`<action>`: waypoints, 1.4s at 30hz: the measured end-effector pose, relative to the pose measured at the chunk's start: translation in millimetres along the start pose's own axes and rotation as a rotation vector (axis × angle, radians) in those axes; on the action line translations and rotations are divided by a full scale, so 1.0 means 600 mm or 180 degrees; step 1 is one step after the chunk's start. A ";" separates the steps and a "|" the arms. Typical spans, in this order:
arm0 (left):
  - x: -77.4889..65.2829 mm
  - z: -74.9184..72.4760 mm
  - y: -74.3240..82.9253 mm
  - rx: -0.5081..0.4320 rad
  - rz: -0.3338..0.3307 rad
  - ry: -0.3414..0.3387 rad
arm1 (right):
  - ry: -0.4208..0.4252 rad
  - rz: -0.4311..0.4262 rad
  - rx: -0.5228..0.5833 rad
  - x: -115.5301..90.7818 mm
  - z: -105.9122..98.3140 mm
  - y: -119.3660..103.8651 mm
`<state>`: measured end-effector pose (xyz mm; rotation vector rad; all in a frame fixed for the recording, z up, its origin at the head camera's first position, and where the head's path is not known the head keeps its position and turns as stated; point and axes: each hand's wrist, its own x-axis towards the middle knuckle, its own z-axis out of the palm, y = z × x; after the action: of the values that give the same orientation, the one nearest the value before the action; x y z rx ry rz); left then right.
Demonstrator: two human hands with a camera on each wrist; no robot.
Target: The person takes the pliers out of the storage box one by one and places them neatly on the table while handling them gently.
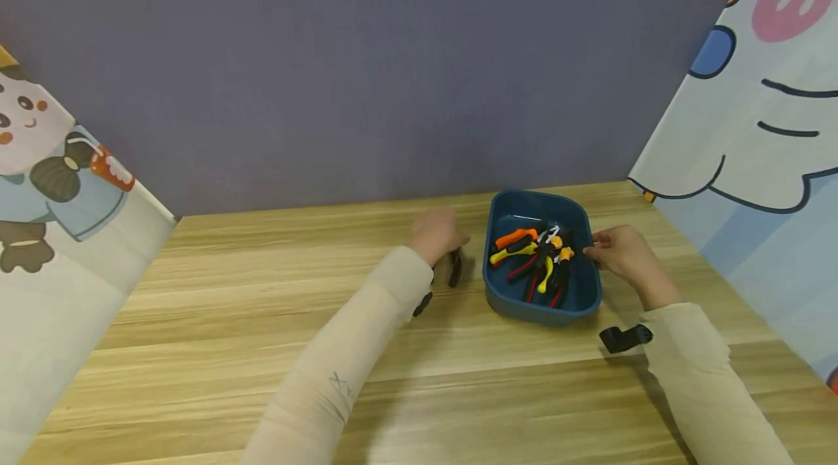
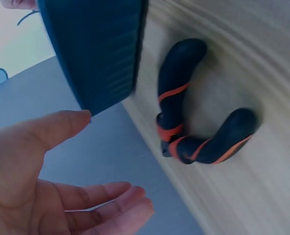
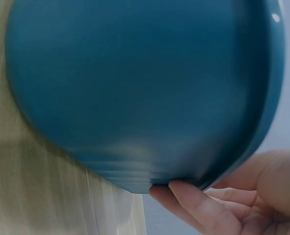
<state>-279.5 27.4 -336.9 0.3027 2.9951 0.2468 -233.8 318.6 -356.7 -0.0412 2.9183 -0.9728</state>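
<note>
My left hand reaches over the table with thumb and fingers spread apart and nothing between them. Beside it lies a pair of pliers with black handles banded in orange, the handles splayed wide. In the head view the hand covers part of these pliers. To the right stands a dark blue bin holding several pliers with red, yellow, orange and black handles. My right hand pinches the bin's right rim; the right wrist view shows its fingers against the outer wall.
The bin and loose pliers are on a wood-grain table. A grey-blue panel rises along its back edge. Cartoon-printed sheets flank the table, one on the left and one on the right. A black wrist device sits by the right sleeve.
</note>
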 end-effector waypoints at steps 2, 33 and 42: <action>0.002 -0.006 0.002 0.0047 0.0041 0.0054 | 0.0002 0.0004 -0.0008 0.000 0.001 0.000; 0.024 -0.036 0.083 -0.0317 0.0671 0.0026 | 0.0072 -0.0071 -0.0041 0.002 0.005 0.000; 0.029 -0.031 0.099 -0.0378 0.0734 -0.0112 | 0.0061 -0.0062 -0.0031 0.003 0.007 -0.001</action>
<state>-287.9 85.7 -310.4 0.6326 2.8937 0.4343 -235.2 315.8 -359.9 -0.0611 2.9454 -0.9673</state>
